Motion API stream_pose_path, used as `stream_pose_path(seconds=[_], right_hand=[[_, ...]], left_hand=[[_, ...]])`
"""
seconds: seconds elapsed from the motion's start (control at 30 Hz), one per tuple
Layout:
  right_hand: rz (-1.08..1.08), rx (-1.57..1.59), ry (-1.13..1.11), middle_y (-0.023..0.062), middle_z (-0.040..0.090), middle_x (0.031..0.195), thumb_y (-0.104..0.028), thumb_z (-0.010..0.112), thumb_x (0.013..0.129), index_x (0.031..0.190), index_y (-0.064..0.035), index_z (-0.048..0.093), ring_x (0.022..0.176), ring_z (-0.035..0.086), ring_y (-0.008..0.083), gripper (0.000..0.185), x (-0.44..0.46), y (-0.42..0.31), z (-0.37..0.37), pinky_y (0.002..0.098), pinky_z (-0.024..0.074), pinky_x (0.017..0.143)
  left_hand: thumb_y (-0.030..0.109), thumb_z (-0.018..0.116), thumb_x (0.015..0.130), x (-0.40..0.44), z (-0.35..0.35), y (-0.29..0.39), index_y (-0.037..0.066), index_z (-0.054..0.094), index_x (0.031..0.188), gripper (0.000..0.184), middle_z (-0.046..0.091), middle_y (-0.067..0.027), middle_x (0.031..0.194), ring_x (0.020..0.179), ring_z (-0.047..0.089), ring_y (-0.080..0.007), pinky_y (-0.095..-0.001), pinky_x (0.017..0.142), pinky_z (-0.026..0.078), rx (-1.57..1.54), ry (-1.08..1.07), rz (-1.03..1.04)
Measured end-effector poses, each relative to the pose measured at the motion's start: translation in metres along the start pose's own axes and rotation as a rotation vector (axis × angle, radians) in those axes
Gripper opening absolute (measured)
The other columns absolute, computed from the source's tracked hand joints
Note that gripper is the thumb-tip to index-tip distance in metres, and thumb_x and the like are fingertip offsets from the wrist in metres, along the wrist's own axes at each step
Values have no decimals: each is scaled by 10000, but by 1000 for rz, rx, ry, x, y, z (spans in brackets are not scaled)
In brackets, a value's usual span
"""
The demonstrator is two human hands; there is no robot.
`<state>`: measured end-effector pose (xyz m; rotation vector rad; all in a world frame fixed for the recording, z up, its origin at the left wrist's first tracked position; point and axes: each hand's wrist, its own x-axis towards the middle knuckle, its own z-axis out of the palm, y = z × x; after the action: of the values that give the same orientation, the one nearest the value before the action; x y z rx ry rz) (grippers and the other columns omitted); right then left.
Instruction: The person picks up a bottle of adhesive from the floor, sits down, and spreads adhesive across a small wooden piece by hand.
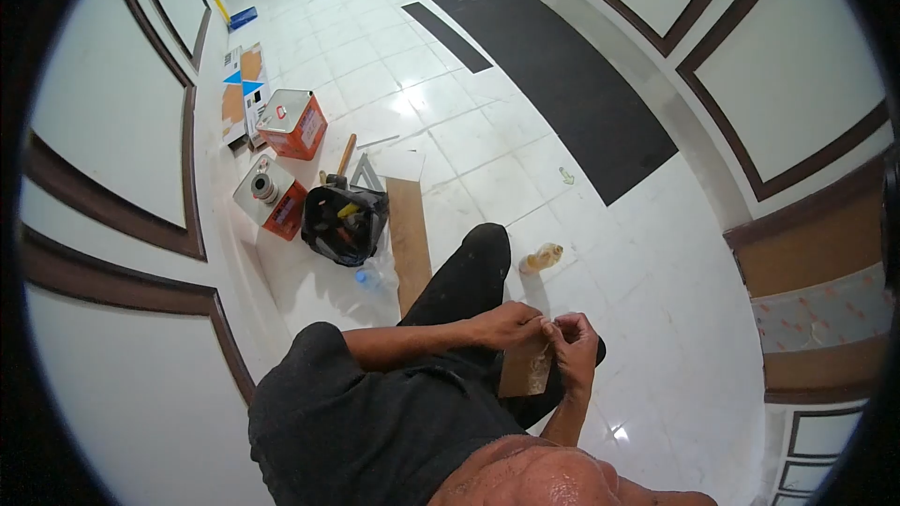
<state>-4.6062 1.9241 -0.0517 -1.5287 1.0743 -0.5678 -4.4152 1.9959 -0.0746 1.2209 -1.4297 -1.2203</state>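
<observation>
My left hand (511, 325) and my right hand (574, 345) meet over my bent legs, fingertips pinched together and nearly touching. A flat brown piece like cardboard (521, 370) hangs below them, with a shiny, clear patch along its right side. My left hand's fingers close on its upper edge. Between the fingertips of my right hand is something small and pale that I cannot make out. Just beyond my hands, a small clear container with yellow-brown contents (541, 259) is on the tiled floor.
Left of my knee are a black bag of tools (345, 225), two orange-and-white cans (292, 122), a hammer (348, 156), and a long brown board (408, 239). A clear bottle with a blue cap (364, 277) lies beside the bag. Black sheeting (553, 66) covers the floor ahead.
</observation>
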Motion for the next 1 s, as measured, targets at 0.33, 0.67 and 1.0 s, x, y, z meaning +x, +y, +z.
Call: stream_pose_path(seconds=[0.33, 0.67, 1.0], right_hand=[[122, 546, 58, 29, 687, 896, -158, 748, 920, 998, 16, 692, 779, 611, 97, 199, -4, 28, 7, 263, 496, 751], [-10, -13, -48, 22, 658, 868, -146, 775, 893, 932, -11, 642, 775, 593, 90, 193, 6, 39, -6, 259, 489, 724], [141, 448, 106, 15, 671, 893, -114, 720, 937, 978, -9, 666, 815, 600, 94, 125, -20, 33, 1, 250, 482, 761]], left_hand=[[276, 492, 1050, -10, 5, 5, -46, 635, 976, 360, 659, -191, 822, 727, 597, -225, -401, 695, 489, 70, 65, -81], [263, 575, 990, -11, -4, 0, -22, 632, 1182, 349, 697, -177, 1011, 942, 669, -205, -363, 803, 526, 47, -132, -95], [296, 560, 1012, -19, 13, -7, -7, 594, 1220, 369, 699, -165, 1010, 914, 660, -208, -373, 789, 523, -165, 45, 10]])
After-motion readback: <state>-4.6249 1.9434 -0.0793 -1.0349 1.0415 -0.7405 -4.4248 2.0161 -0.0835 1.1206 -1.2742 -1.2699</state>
